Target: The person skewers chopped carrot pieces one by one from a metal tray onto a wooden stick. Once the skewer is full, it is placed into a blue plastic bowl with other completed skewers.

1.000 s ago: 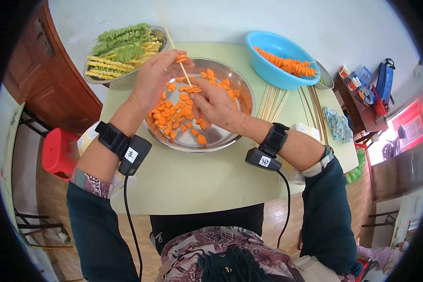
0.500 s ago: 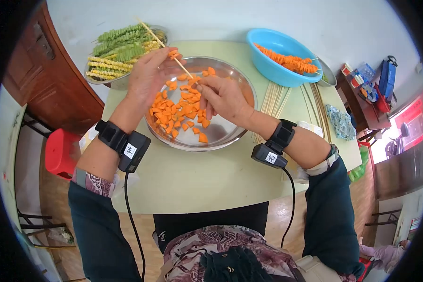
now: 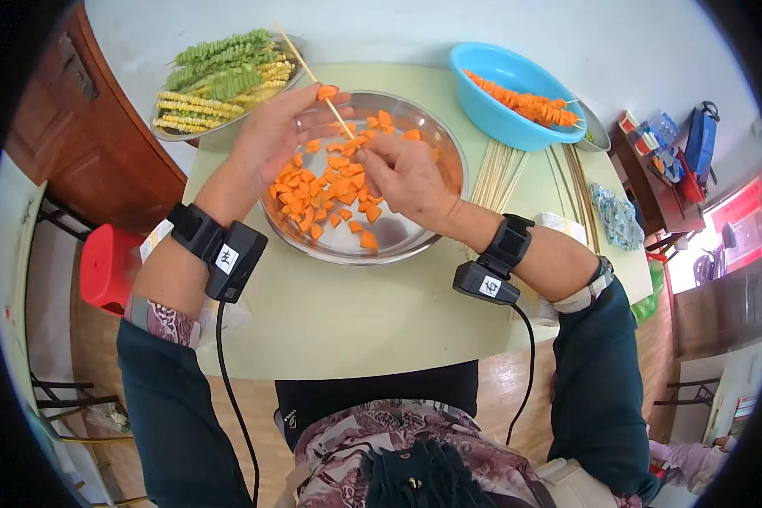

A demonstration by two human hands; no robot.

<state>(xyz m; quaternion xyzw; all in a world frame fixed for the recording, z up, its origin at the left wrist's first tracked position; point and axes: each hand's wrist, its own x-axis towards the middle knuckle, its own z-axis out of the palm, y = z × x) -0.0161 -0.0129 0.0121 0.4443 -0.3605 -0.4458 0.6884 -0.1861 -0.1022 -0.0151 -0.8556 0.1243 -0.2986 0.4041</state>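
Observation:
A thin bamboo skewer [image 3: 293, 47] slants down from upper left across the steel basin. My left hand [image 3: 275, 127] pinches a carrot piece [image 3: 327, 92] that sits on the skewer, its other fingers loosely extended below. At the skewer's lower end, my right hand [image 3: 411, 173] has thumb and forefinger pressed together on the stick; whether a carrot piece is also between them is hidden. Beneath both hands, the round steel basin [image 3: 415, 241] holds many loose cut carrot pieces [image 3: 300, 190].
At back left, a metal tray [image 3: 162, 129] holds green and yellow threaded skewers [image 3: 220, 68]. A blue basin [image 3: 478, 110] at back right contains carrot skewers [image 3: 525, 103]. Bare bamboo sticks [image 3: 493, 179] and a crumpled cloth [image 3: 615, 216] lie rightward. A red stool [image 3: 110, 267] stands left.
The skewer and the carrot piece on it have shifted slightly right and up in view, with my left hand. My right hand stays at the lower end. The whole view has tilted slightly.

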